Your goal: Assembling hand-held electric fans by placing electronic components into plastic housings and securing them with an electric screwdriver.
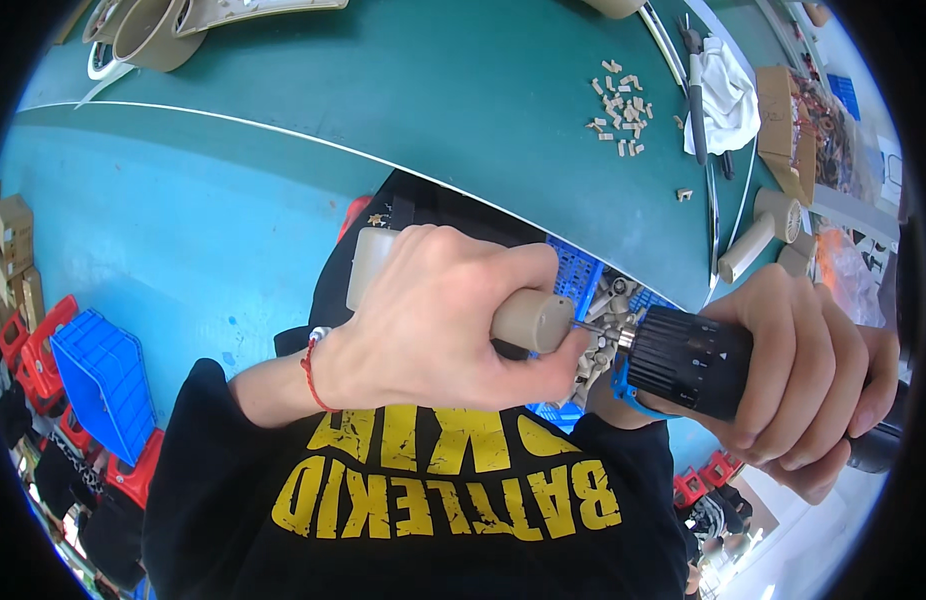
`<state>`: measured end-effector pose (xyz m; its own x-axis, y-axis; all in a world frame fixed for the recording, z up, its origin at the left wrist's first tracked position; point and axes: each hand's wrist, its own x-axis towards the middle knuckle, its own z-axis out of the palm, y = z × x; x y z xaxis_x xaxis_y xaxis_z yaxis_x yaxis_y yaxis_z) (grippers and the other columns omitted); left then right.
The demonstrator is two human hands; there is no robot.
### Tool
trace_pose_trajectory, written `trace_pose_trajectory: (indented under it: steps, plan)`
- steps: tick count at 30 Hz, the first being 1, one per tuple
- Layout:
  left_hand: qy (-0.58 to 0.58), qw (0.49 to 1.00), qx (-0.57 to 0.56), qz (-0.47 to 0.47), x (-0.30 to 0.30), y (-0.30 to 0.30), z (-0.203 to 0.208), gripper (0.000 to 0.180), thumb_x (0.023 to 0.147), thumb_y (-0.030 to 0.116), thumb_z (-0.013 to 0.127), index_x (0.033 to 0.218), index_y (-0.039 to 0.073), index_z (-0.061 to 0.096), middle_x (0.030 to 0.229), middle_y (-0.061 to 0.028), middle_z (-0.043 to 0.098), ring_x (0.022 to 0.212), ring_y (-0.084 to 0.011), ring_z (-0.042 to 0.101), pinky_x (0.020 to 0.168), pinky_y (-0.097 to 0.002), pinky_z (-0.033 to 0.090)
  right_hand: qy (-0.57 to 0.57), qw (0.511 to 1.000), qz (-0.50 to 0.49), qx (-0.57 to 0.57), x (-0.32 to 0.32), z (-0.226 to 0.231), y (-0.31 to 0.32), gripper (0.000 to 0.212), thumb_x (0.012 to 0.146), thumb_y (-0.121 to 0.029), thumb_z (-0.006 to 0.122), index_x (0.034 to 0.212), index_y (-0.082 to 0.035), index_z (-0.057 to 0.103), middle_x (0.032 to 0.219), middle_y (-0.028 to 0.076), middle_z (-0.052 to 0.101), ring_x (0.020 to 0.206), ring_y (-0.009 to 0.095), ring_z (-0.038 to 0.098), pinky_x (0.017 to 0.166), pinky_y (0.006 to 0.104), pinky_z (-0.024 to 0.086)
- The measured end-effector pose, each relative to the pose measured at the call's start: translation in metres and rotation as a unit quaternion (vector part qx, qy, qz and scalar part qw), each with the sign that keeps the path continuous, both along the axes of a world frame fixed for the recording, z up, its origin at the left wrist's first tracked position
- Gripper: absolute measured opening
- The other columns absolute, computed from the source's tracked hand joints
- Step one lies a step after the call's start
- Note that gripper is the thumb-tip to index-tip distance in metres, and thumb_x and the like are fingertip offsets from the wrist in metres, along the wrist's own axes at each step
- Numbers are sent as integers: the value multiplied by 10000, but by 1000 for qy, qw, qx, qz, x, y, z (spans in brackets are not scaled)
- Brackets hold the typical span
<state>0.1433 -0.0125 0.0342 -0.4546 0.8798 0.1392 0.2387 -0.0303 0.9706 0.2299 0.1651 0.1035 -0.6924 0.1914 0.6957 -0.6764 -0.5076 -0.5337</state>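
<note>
My left hand (448, 315) is closed round a beige cylindrical plastic part (535, 320), its round end facing right. A wider, pale translucent piece (371, 262) shows behind that hand; whether it joins the cylinder is hidden. In my right hand (808, 370) is a black cordless drill (688, 362), gripped round its body and pointing left. Its thin bit reaches the end face of the beige cylinder, near a small dark hole. Below the bit, a blue crate (575, 268) holds many small beige parts (611, 300).
A green-topped table (413, 90) stretches ahead, with a scatter of small beige clips (623, 108) on it. To the right lie a white cloth (725, 100), a dark-handled tool (695, 100), beige tubes (758, 235) and a cardboard box (783, 130). A blue bin (103, 385) sits on red stools at left.
</note>
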Motion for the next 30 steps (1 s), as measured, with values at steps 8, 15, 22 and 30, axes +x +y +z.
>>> trace_pose_trajectory:
  steps: [8,15,22,30]
  plan:
    - [46,999,-15,-3,-1,-2,8,225,629,136,743,603,49,537,471,-53,505,392,-179,518,405,-262,403,-24,998,-58,-11,8,-3,-11,330,760,-137,735,921,-66,456,620,27,598,496,109,606,480,223,542]
    - [-622,761,126,-134,-29,-9,-40,507,988,510,378,916,30,528,730,-68,534,653,-178,550,626,-299,449,-286,925,-250,-3,42,29,39,303,944,-164,559,1170,23,480,687,-22,474,551,27,479,584,197,410]
    - [-736,630,219,-119,-54,8,-7,606,982,587,276,1122,35,484,1072,-128,548,999,-308,556,926,-465,431,-569,597,-485,290,55,-11,140,274,929,-307,631,1002,-47,584,782,9,569,670,72,539,608,218,432]
    - [-700,669,212,-135,-58,14,-5,636,982,588,272,1158,20,496,1147,-157,565,1120,-347,563,999,-518,431,-478,455,-598,455,48,-53,154,580,913,-296,652,1340,38,447,1194,176,609,1063,217,588,933,325,430]
